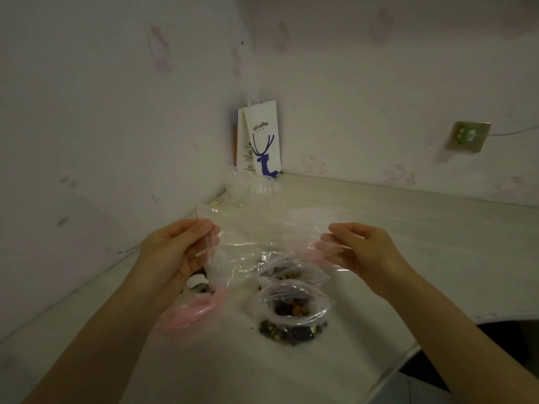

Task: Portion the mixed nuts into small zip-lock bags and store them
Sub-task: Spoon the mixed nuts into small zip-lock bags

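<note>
White table (262, 374) in a papered corner carries 2 filled zip-lock bags. The nearest bag (291, 312) and the second bag (293, 272) just behind it both hold nuts, mouths open. Above and just beyond them hangs an empty bag (262, 237), long axis left to right. The left hand (178, 249) grip pinches the red-sealed end and the right hand (353, 249) grip pinches the opposite end. Judgement: the mouth lies nearer the left grip. Farthest, a paper coffee bag (262, 138) stands in the corner.
</note>
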